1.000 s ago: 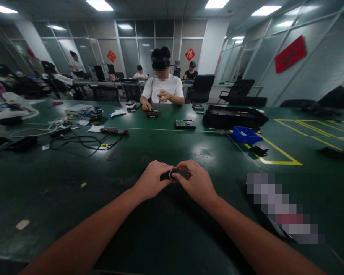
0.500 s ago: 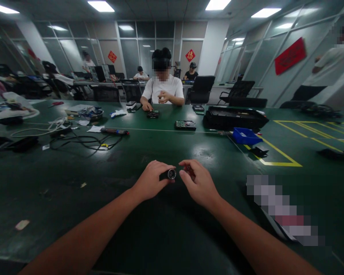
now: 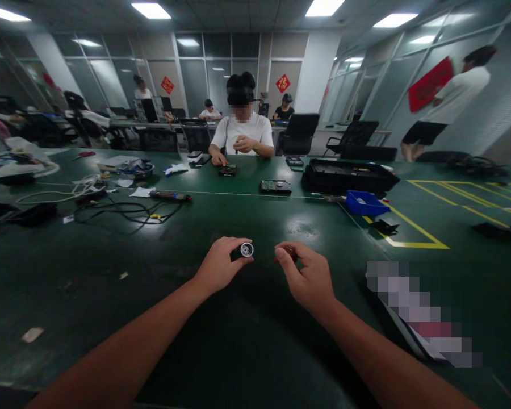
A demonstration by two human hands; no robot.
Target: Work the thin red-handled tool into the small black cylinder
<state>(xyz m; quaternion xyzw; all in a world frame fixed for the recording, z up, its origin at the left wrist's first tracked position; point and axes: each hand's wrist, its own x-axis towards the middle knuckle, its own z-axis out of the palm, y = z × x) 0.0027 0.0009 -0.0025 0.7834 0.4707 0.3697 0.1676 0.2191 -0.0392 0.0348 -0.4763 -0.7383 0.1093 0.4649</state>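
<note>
My left hand [image 3: 218, 266] is wrapped round a short black cylinder [image 3: 246, 250] with a silver rim. Its round open end faces me and shows dark spots inside; what kind of thing it is, I cannot make out. A small gap to the right, my right hand [image 3: 310, 274] is closed in a pinch, thumb against the fingers. A small reddish-brown thing [image 3: 290, 253] shows within its curled fingers, too small to name. Both hands are held above the green table [image 3: 187, 352].
A blue tray [image 3: 365, 203] and a long black casing [image 3: 350, 175] lie to the far right. A hard drive [image 3: 275, 186] is straight ahead, with a co-worker [image 3: 242, 128] beyond. Black cables [image 3: 123, 213] spread at left. A blurred-out flat item [image 3: 421, 318] lies near right.
My hands have moved apart, the left one slightly left with the cylinder and the right one to the right. My right fingers have closed. At far right a walking person has shifted left.
</note>
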